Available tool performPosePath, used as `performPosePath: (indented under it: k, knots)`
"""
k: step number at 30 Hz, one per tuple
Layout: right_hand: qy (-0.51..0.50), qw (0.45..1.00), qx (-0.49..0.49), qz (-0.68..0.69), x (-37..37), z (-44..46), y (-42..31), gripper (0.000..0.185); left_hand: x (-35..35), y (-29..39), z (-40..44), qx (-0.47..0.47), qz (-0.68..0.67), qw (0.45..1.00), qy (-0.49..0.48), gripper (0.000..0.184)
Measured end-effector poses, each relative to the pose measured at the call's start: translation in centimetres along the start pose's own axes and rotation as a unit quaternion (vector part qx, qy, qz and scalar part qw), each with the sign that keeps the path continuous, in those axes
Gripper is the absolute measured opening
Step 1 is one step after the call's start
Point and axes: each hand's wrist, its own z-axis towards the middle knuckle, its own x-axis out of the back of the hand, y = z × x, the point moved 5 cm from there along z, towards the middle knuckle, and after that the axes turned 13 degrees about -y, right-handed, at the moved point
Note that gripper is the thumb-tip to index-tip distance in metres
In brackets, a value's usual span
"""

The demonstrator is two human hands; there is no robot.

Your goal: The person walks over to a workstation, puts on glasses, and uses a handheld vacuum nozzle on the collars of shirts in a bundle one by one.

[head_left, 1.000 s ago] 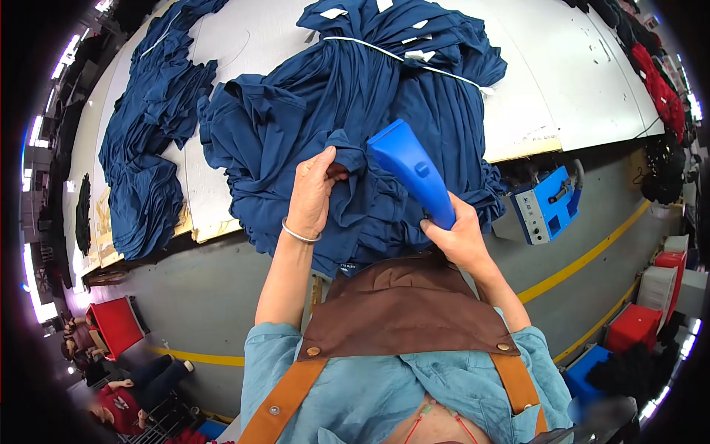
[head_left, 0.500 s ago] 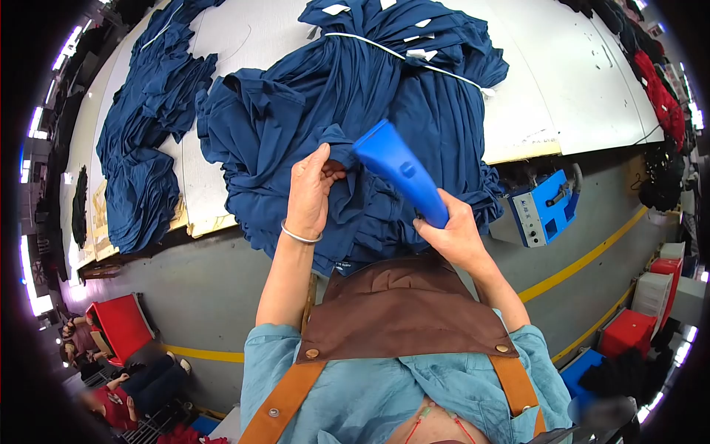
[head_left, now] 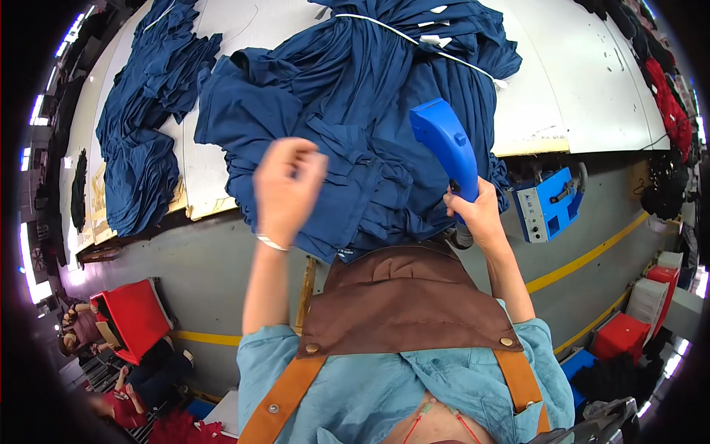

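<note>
My right hand (head_left: 477, 214) grips the handle of a blue handheld thread trimmer (head_left: 447, 140), its broad flat head tilted up and to the left over the cloth. A dark hose end (head_left: 462, 235) shows below the grip. My left hand (head_left: 288, 185), smeared by motion, is over the left part of a large heap of navy blue garments (head_left: 340, 177). Its fingers look curled, and whether anything is between them cannot be made out. A white tie (head_left: 384, 27) crosses the bundled garments near the top, with white labels (head_left: 434, 39) beside it.
Another navy garment bundle (head_left: 140, 140) lies on the white table (head_left: 577, 89) at left. A blue machine box (head_left: 547, 203) with a hose stands right of the table edge. Red bins (head_left: 137, 318) and people (head_left: 122, 403) are behind at lower left; more bins (head_left: 621, 333) stand at right.
My left hand has come off the fabric and moved left and nearer the camera. The thread trimmer has swung right and more upright. The cloth beneath lies flatter.
</note>
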Motion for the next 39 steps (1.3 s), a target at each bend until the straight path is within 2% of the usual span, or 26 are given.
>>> performPosePath:
  k: [1, 2, 6, 10, 16, 21, 23, 25, 30, 31, 33, 36, 39]
  knots:
    - [-0.003, 1.000, 0.000, -0.001, -0.1, 0.1, 0.1, 0.012, -2.4, -0.2, -0.1, -0.061, 0.141, 0.988, 0.015, 0.014]
    - [-0.008, 1.000, -0.004, -0.002, -0.4, 0.2, 0.2, 0.012, -4.6, -0.8, -0.2, -0.121, 0.279, 0.952, 0.029, 0.016]
    - [-0.022, 1.000, -0.010, -0.003, -1.4, 0.6, 0.6, 0.011, -6.3, -2.3, 1.1, -0.115, 0.355, 0.924, 0.088, 0.019]
    - [-0.061, 0.998, 0.015, 0.004, -3.1, 1.6, 0.8, 0.012, -5.7, -3.3, 1.2, -0.110, 0.156, 0.980, 0.050, 0.022]
    - [-0.175, 0.979, -0.052, -0.085, -5.0, 3.5, 0.2, 0.013, -4.4, -2.5, 0.6, -0.117, 0.121, 0.981, 0.094, 0.028]
    - [-0.201, 0.979, -0.026, 0.021, -5.3, 3.8, -1.3, 0.018, -3.2, -1.4, 0.3, -0.155, 0.133, 0.973, 0.112, 0.028]
    - [-0.208, 0.977, -0.028, 0.040, -5.4, 3.9, -1.6, 0.018, -2.6, -2.0, 0.5, -0.079, -0.019, 0.992, 0.092, 0.025]
    - [-0.219, 0.973, -0.033, 0.059, -5.6, 4.2, -1.8, 0.018, -2.4, -3.1, 0.6, 0.003, -0.171, 0.983, 0.071, 0.023]
    - [-0.194, 0.978, -0.028, 0.066, -5.5, 4.8, -1.3, 0.018, -2.3, -3.7, 2.3, -0.040, -0.282, 0.958, 0.014, 0.007]
    - [-0.192, 0.979, -0.026, 0.066, -5.3, 4.8, -1.4, 0.018, -2.1, -4.0, 2.7, -0.043, -0.282, 0.958, 0.013, 0.007]
    - [-0.154, 0.985, -0.013, 0.076, -4.3, 4.5, -1.4, 0.017, -1.9, -5.6, 3.4, 0.009, -0.273, 0.961, -0.038, 0.005]
    - [-0.109, 0.990, 0.002, 0.090, -3.6, 3.8, -1.4, 0.017, -2.1, -6.4, 3.9, 0.059, -0.261, 0.959, -0.094, 0.011]
    - [-0.097, 0.994, 0.017, 0.043, -3.6, 3.0, -2.4, 0.016, -2.5, -5.7, 4.1, 0.090, -0.425, 0.895, -0.104, 0.015]
